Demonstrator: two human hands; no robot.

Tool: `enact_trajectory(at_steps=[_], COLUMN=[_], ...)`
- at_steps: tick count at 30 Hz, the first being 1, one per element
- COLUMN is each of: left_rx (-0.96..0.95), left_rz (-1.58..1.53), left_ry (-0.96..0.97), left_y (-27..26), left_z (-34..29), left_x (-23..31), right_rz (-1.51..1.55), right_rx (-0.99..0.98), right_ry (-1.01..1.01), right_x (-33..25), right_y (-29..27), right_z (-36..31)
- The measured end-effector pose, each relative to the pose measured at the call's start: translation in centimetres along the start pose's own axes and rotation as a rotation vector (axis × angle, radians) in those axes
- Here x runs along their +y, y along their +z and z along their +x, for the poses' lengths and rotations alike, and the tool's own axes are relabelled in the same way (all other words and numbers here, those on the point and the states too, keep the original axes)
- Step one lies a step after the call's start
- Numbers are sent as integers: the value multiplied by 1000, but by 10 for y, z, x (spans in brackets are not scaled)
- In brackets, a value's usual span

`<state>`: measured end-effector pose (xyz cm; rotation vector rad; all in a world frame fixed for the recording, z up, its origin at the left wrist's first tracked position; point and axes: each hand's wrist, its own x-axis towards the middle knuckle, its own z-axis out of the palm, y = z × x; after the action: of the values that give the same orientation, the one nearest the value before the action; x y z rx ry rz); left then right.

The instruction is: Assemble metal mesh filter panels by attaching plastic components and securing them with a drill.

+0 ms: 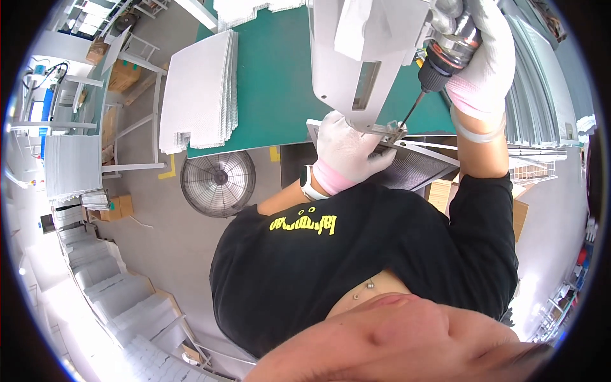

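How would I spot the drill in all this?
Find the green tabletop, then the white-gloved right hand near its right side. That hand grips the drill, its thin bit slanting toward the pale casing's lower end. Its black chuck sets it apart from the casing and the white panels nearby.

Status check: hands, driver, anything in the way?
Right hand gripping power driver. Left hand at white housing's near end. Bit pointing there. Panel stack left, apart from housing.

Grey floor (172,248), caged fan (220,177), green tabletop (273,83), white frame (132,167), cardboard boxes (124,76), bright glare (67,318) lower left
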<state>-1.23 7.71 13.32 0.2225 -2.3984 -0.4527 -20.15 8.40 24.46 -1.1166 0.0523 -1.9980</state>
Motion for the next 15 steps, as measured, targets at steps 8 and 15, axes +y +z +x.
enact_trajectory(at_steps=[8,15], left_rx=[22,15], left_rz=[-32,-10], left_ry=[25,33], left_y=[2,3], left_z=[-6,-13], left_x=[-1,-5], right_rz=[542,578], right_rx=[-297,-421], right_ry=[9,-95], right_x=[8,10], right_y=[-11,-12], right_z=[3,-12])
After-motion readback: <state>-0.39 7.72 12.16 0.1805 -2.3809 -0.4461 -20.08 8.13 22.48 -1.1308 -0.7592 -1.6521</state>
